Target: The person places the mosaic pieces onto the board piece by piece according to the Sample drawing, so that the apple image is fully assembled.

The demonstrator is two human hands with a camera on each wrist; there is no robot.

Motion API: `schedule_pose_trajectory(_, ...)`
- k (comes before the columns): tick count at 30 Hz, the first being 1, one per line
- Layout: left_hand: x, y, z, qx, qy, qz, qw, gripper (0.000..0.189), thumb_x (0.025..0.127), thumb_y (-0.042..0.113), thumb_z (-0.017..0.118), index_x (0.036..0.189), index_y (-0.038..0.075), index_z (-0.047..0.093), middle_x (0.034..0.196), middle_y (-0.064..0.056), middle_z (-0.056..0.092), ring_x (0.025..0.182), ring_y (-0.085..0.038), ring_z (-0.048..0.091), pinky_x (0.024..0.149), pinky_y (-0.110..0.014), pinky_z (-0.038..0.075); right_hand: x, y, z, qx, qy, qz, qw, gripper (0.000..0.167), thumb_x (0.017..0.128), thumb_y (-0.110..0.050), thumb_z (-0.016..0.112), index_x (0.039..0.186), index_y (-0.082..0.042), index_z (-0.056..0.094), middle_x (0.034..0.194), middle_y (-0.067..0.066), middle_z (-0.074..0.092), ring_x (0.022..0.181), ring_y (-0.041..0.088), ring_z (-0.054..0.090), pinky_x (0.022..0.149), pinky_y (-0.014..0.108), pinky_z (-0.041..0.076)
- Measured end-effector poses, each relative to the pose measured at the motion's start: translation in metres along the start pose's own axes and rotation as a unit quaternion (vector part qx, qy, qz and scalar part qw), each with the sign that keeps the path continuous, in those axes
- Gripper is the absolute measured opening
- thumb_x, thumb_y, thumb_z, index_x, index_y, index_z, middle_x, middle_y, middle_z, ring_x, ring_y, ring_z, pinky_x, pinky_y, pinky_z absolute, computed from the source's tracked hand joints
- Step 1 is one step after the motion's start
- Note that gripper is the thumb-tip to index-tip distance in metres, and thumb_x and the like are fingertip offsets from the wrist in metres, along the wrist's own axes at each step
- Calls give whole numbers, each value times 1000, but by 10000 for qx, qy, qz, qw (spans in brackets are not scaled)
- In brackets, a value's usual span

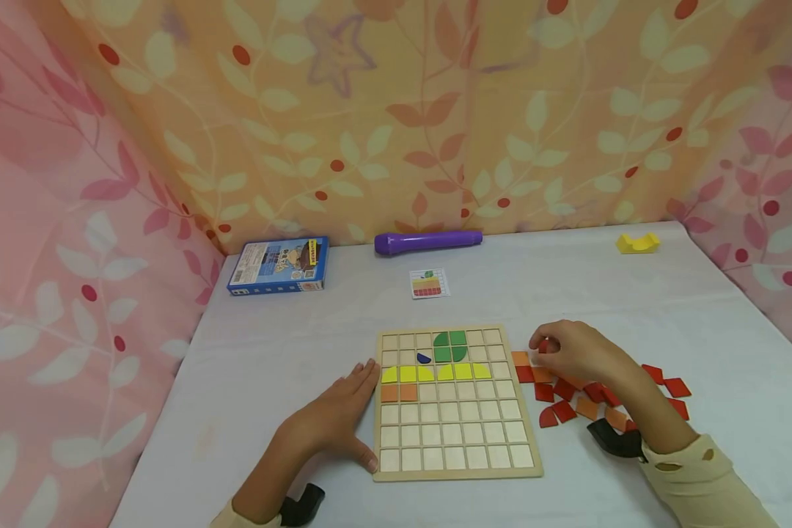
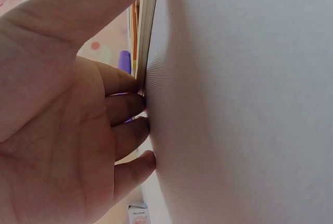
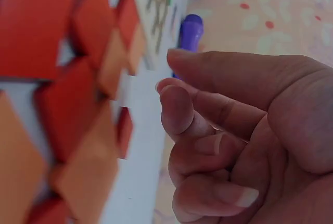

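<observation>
A wooden grid board [image 1: 458, 475] lies on the white cloth, with several green pieces [image 1: 450, 346] near its top. A small dark blue piece [image 1: 424, 358] sits left of the green. Below runs a row of yellow pieces [image 1: 407, 374], then two orange squares [image 1: 399, 393] at the left. My left hand [image 1: 330, 414] rests along the board's left edge, fingers extended, thumb by the lower corner. To the right of the board, my right hand [image 1: 577, 352] hovers over loose red and orange pieces [image 3: 78, 109]. In the right wrist view its thumb and forefinger stand apart with nothing between them.
Behind the board lies a small pattern card [image 1: 429, 283]. Farther back are a blue box [image 1: 279, 265], a purple microphone-shaped object [image 1: 429, 242] and a yellow block [image 1: 638, 243]. Floral curtains [image 1: 396, 110] hang around the table's back and sides.
</observation>
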State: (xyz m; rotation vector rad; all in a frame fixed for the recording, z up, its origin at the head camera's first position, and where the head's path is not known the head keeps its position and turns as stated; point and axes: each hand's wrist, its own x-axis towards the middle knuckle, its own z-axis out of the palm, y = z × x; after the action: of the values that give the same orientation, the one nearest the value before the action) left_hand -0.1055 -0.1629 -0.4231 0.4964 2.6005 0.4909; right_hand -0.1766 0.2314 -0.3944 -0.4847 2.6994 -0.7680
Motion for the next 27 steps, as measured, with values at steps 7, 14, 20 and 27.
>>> schedule_pose_trajectory(7,-2,2,-1,-36,16,15,10000,146,48,60,94,160,6,18,166,-10,13,152,-29,10,119,-51,19,6,6,14,-33,-63,115,9999,29,86,-18,75,112,-5,71,73,0,52,64,17,48,57,32,41)
schedule_pose_trajectory(14,-3,2,-2,-47,29,36,10000,146,48,59,94,160,6,18,166,-11,13,152,-29,9,119,-51,19,9,6,21,106,109,126,9998,22,86,-13,75,106,-7,69,73,1,54,62,18,50,55,33,44)
schedule_pose_trajectory(20,-4,0,-1,-41,68,76,9999,145,49,59,94,160,6,18,166,-10,13,152,-29,9,119,-51,19,14,9,21,389,35,-71,9992,19,85,-9,76,94,-9,59,74,1,52,64,18,50,57,32,43)
schedule_pose_trajectory(27,-3,0,-1,-34,53,110,9999,145,50,59,94,161,6,18,166,-10,12,152,-29,9,119,-51,19,14,13,17,454,-192,-101,9987,13,89,-18,76,87,-11,64,70,-1,54,66,17,51,58,31,43)
